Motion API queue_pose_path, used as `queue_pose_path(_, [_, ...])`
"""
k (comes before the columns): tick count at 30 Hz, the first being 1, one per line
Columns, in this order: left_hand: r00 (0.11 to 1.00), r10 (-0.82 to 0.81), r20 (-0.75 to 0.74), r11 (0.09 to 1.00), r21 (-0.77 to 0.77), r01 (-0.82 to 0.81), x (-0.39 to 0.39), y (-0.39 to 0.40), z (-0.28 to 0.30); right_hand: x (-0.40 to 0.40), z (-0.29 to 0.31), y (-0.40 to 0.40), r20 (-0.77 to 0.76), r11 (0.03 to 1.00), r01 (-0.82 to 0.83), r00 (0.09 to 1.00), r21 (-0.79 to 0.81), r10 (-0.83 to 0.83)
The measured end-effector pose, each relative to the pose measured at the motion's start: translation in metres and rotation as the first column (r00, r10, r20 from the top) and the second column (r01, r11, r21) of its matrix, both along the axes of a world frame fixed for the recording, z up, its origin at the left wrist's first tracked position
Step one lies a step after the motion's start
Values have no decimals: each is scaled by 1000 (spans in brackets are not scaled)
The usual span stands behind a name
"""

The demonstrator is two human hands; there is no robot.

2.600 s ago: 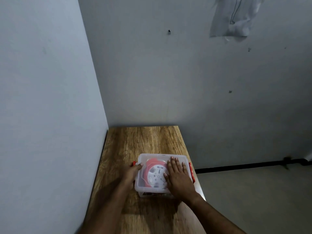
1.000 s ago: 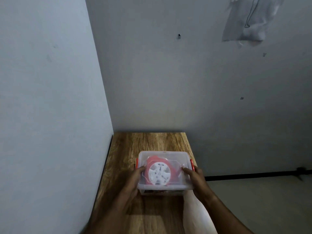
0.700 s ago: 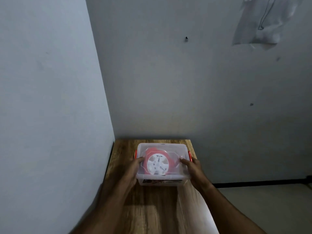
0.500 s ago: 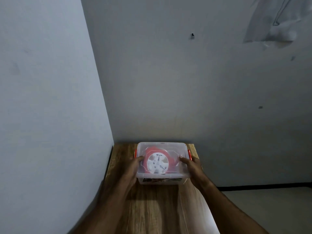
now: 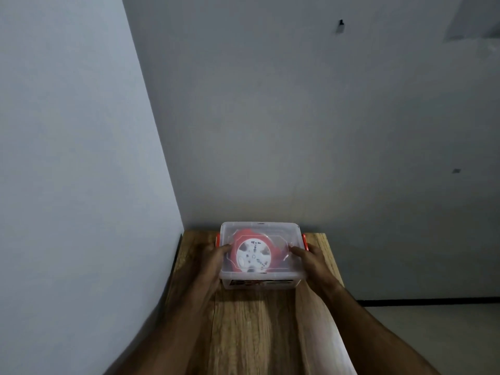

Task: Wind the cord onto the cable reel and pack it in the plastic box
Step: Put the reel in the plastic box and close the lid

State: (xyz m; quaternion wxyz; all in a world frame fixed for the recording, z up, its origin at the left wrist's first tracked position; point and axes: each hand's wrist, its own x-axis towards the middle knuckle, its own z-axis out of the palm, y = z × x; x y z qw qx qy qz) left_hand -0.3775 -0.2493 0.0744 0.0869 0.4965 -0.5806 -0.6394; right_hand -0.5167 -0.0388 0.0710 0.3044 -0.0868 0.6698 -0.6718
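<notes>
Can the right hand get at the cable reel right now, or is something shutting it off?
Probably not. The cable reel lies inside the plastic box under the closed clear lid, with the right hand gripping the box's right side and the left hand its left. The lid would have to come off first.

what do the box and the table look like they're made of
The box: clear, slightly frosted plastic, since the red and white reel shows through its lid; its side clips look like orange plastic. The table: wood or a wood-look laminate, with brown grain streaks and a dull sheen; which one is unclear.
</notes>
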Motion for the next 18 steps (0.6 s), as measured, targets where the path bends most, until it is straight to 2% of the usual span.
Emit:
queue_pose_path(2, [1000,-10,1,1000,-11,10,-1,1,4,-2,-5,1,12,1000,2,1000,4,-2])
queue_pose_path(5, [999,-41,29,993,-108,44,3,12,18,-1,-3,3,-27,999,12,1000,36,-11])
queue_pose_path(6, [999,-31,35,981,-190,38,7,17,24,1,0,3,-101,995,31,995,92,-22])
queue_pose_path(7, [997,-25,71,940,-337,47,15,22,32,4,5,4,-212,985,63,977,162,-28])
queue_pose_path(8, [992,-25,122,823,-561,90,24,27,39,7,8,5,-348,968,110,937,225,-25])
queue_pose_path(9, [986,-42,162,620,-770,153,31,28,39,11,13,7,-488,950,148,873,274,5])
queue_pose_path(10, [969,-120,217,427,-870,247,35,30,34,16,16,9,-629,931,166,773,324,81])
queue_pose_path(12, [894,-257,368,56,-918,394,38,28,4,28,18,12,-813,873,149,462,464,354])
queue_pose_path(14, [779,-371,505,-85,-854,513,41,35,-18,37,7,13,-793,784,126,142,608,592])
queue_pose_path(15, [748,-391,537,-109,-833,542,42,38,-24,41,-1,13,-740,731,134,36,669,671])
queue_pose_path(16, [729,-382,568,-146,-816,559,42,39,-30,44,-11,12,-689,683,153,-21,714,725])
queue_pose_path(18, [717,-345,606,-187,-793,580,43,42,-32,45,-28,10,-625,618,183,-22,764,780])
